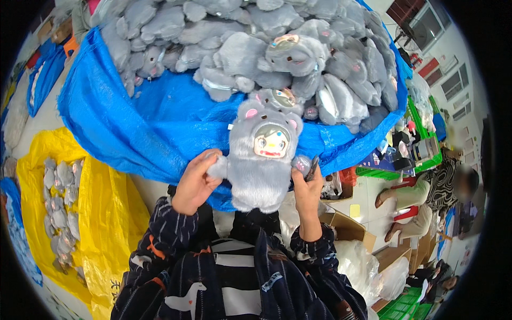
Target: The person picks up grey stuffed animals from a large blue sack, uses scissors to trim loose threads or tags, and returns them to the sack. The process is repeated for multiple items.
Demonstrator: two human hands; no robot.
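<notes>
While the left hand [193, 184] grips one arm of the grey plush doll [261, 160], the right hand [308, 193] pinches the other arm together with a small dark tool [312, 167]. One doll is held up facing the person; judging by the heap of grey dolls [256, 48] on the blue tarp [160, 117], many remain. More lie in the yellow bag [106, 213].

Fluffy grey plush on the doll [260, 160], its face smooth, glossy plastic; behind the doll, a crinkly blue woven-plastic tarp [160, 117].
</notes>
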